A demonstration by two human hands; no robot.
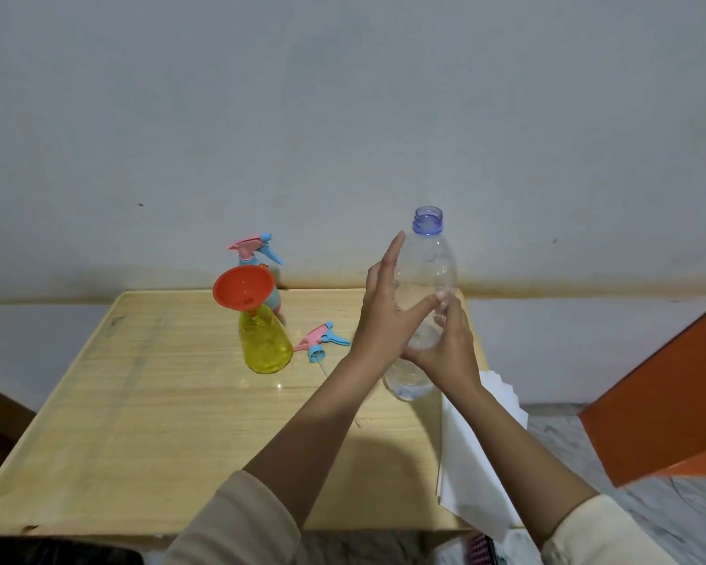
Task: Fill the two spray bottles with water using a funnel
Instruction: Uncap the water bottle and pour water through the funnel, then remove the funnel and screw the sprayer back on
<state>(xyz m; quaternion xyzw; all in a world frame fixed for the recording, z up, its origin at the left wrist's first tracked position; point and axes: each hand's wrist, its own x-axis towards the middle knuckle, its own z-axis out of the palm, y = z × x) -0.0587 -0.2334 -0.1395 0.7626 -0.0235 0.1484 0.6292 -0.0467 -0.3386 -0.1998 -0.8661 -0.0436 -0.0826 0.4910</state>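
Note:
A clear plastic water bottle [432, 275] with a bluish open neck is held upright above the right side of the wooden table [147, 422]. My right hand [449, 344] grips its lower body. My left hand [384, 316] lies flat against its left side with fingers straight and thumb across the front. The yellow spray bottle [265, 344] stands at the table's middle back with the orange funnel [243, 286] in its neck. Its pink-and-blue spray head [321, 340] lies beside it on the right. A second spray bottle [257, 254] with its head on stands behind the funnel, mostly hidden.
White paper sheets [477, 454] hang over the table's right front edge. An orange box-like object [665, 397] stands on the floor at the right. A grey wall rises close behind the table. A dark object [50, 556] sits at the lower left edge.

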